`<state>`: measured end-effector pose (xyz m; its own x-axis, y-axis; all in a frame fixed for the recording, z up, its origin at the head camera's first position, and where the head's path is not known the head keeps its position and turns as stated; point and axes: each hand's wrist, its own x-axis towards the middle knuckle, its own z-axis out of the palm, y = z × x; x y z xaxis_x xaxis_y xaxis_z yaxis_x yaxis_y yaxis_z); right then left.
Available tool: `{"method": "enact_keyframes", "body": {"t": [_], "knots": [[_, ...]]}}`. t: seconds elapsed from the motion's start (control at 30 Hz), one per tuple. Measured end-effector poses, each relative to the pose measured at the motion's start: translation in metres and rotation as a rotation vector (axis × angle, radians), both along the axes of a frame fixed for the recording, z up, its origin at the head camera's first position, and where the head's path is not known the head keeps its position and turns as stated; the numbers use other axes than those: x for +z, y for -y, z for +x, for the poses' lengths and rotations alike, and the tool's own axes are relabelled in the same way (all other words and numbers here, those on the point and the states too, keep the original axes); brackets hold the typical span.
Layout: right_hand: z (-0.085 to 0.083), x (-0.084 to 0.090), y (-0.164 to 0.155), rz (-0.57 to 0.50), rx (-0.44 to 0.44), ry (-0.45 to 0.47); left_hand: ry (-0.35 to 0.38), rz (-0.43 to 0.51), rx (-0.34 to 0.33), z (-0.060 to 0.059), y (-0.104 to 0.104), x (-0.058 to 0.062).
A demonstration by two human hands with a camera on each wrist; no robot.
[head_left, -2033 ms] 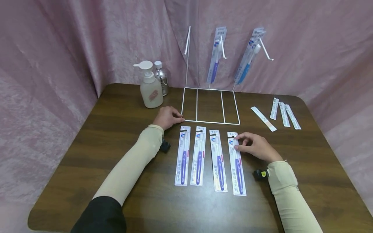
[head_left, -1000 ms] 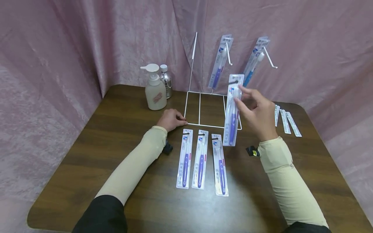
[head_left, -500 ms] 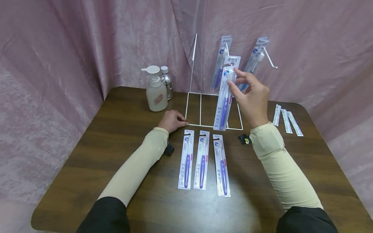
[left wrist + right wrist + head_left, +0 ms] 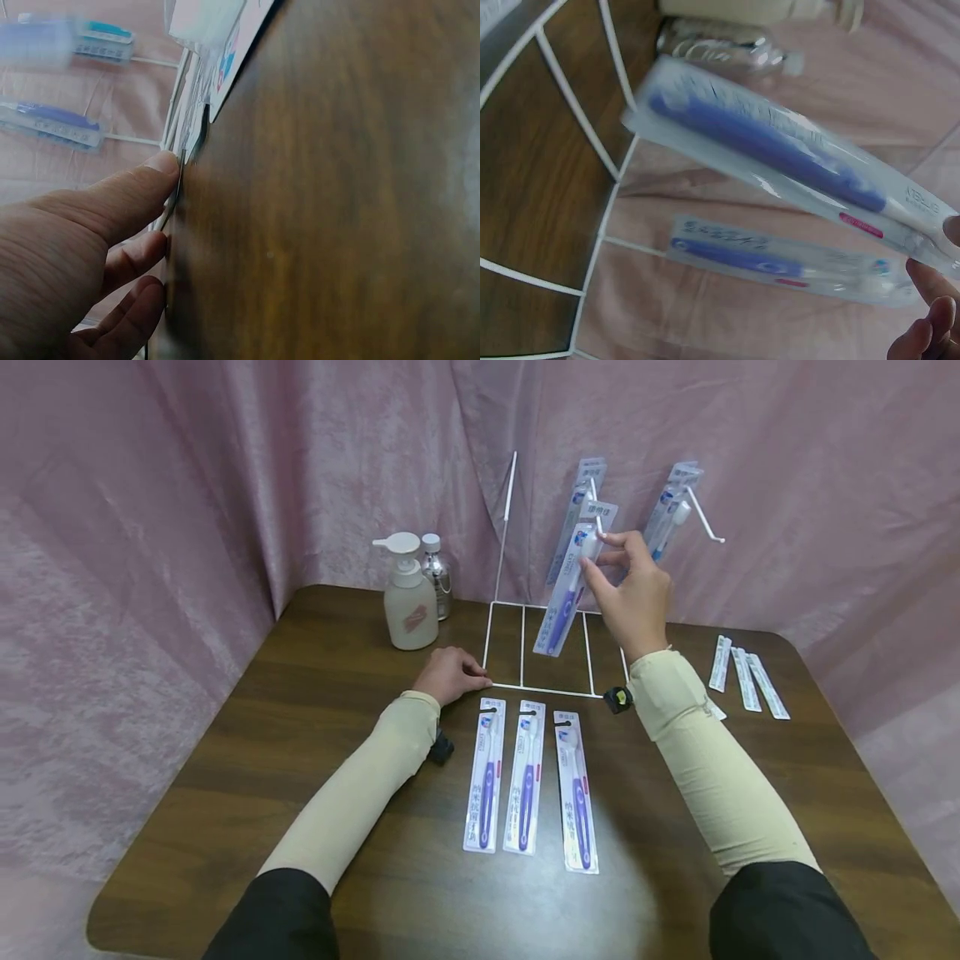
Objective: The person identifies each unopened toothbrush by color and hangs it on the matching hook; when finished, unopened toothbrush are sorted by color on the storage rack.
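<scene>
My right hand (image 4: 633,589) pinches a packaged purple toothbrush (image 4: 558,614) by its upper edge. The pack hangs tilted above the table, and its card top overlaps the end of the middle hook of a white wire display rack (image 4: 555,692). Behind it, another purple toothbrush pack (image 4: 562,545) hangs on that hook; the right wrist view shows both packs. At the rack's front left corner, my left hand (image 4: 450,675) pinches the wire between thumb and fingers. Three matching packs lie in front of the rack: left (image 4: 486,785), middle (image 4: 525,785) and right (image 4: 577,793).
Blue toothbrush packs (image 4: 666,514) hang from the right hook, while the left hook (image 4: 511,489) is bare. A pump bottle (image 4: 410,610) and a silver bottle (image 4: 438,578) stand left of the rack. Several paper strips (image 4: 742,678) lie at the right, one partly under the right forearm.
My right hand has picked up the rightmost pack from the table and carried it up and leftward to the middle hook's end. My left hand stays at the rack's corner.
</scene>
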<state>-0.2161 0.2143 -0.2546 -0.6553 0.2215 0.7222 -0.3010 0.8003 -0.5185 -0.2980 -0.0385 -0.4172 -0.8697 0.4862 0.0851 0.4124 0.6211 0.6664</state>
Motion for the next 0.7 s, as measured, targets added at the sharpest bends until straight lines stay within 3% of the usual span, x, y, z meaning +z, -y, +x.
{"method": "enact_keyframes", "body": {"t": [0.17,0.33,0.53,0.7], "knots": [[-0.032,0.000,-0.011,-0.007,-0.071,0.070,0.008,0.005,-0.010,0.005,-0.005,-0.001],[-0.052,0.003,-0.019,-0.018,-0.116,0.080,0.012,0.005,-0.019,0.009,-0.010,-0.005],[-0.060,0.005,-0.024,0.003,-0.153,0.066,0.018,0.008,-0.021,0.012,-0.012,-0.006],[-0.055,0.010,-0.026,-0.002,-0.174,0.087,0.014,0.000,-0.028,0.011,-0.015,-0.003]]}}
